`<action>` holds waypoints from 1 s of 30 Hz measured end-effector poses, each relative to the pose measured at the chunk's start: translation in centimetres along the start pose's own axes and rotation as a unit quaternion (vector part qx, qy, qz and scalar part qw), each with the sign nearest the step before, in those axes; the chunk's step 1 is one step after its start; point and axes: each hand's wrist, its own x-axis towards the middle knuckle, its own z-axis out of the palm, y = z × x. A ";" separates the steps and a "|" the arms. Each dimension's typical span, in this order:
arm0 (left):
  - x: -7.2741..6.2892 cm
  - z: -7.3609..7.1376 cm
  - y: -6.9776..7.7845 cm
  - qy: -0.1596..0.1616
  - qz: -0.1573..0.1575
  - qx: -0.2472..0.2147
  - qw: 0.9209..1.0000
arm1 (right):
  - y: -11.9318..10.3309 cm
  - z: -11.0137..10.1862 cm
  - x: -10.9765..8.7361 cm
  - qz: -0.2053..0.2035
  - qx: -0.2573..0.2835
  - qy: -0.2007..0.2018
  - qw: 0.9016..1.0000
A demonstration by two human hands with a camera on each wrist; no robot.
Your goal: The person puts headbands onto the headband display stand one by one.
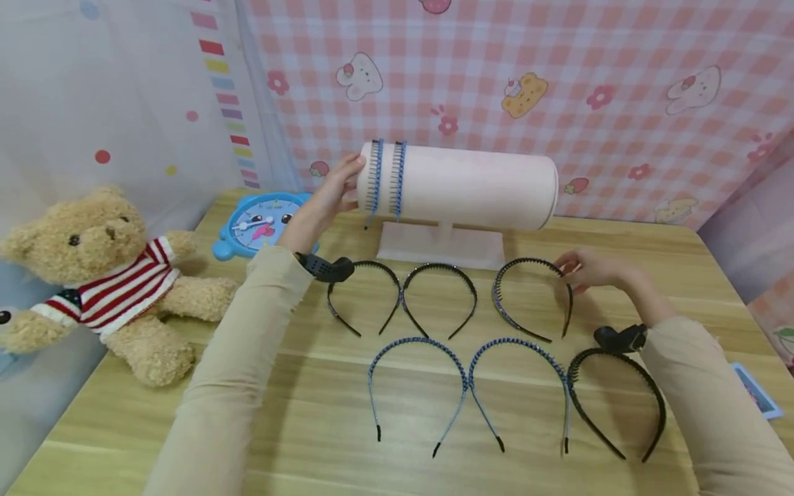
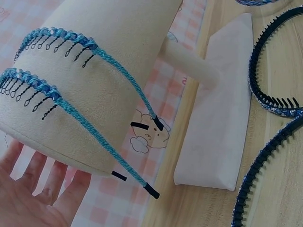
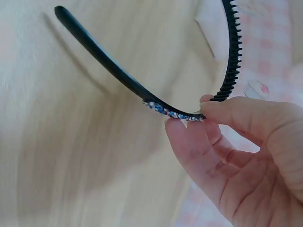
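My right hand (image 1: 592, 269) pinches a black toothed headband (image 3: 109, 64) with blue and white glitter between thumb and fingers. In the head view that headband is tilted above the table at the right of the back row. The fingers of my left hand (image 2: 42, 194) lie fairly straight against the left end of a pale cylindrical headband stand (image 1: 477, 182); its thumb is hidden in the left wrist view. Two blue braided headbands (image 2: 118, 71) with wire teeth sit side by side around the stand's left part.
Two dark headbands (image 1: 439, 265) lie in front of the stand's base (image 1: 440, 248). Nearer are two blue headbands (image 1: 418, 339) and a black one (image 1: 660, 406). A blue clock (image 1: 254, 227) and a teddy bear (image 1: 124, 275) are at left, a blue-edged card (image 1: 759, 393) at right.
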 end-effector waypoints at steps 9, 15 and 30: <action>0.0 0.1 0.0 0.001 0.004 0.007 1.000 | 1.1 -2.7 -2.8 0.020 0.109 0.053 0.992; 0.1 0.1 0.0 0.001 0.001 0.007 1.000 | -0.4 -3.4 -3.7 -0.006 0.156 0.097 0.983; 0.1 0.1 0.0 0.005 -0.009 0.002 1.000 | -7.1 -2.0 -2.1 -0.076 0.174 0.275 0.942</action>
